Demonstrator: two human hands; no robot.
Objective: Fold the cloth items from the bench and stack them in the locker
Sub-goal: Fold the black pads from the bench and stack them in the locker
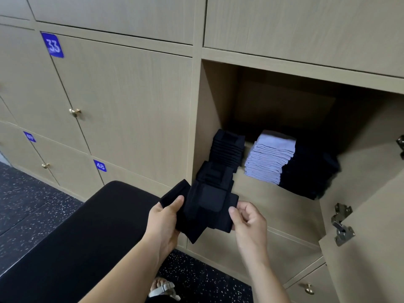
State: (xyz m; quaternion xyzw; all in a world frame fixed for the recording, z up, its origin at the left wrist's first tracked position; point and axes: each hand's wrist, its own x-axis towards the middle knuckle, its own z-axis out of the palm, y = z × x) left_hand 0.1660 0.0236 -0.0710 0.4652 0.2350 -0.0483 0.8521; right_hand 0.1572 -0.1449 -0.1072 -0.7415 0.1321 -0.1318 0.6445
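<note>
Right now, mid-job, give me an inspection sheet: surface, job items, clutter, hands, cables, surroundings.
Surface: black padded bench, lower left.
Job's things: folded black cloth held before the open locker; inside, left black stack, lavender stack, right black stack, side by side.
Clutter: nothing seen.
Hands: left hand and right hand each grip the folded black cloth's sides.
Cables: nothing seen.
Surroundings: locker door open at right, hinges showing; closed doors tagged 33 and 48; speckled floor.

Can't see the fingers of the left hand (162, 217) — tucked behind the black cloth (205, 206). Can't read the small blue label (29, 136) either — too blurry.
</note>
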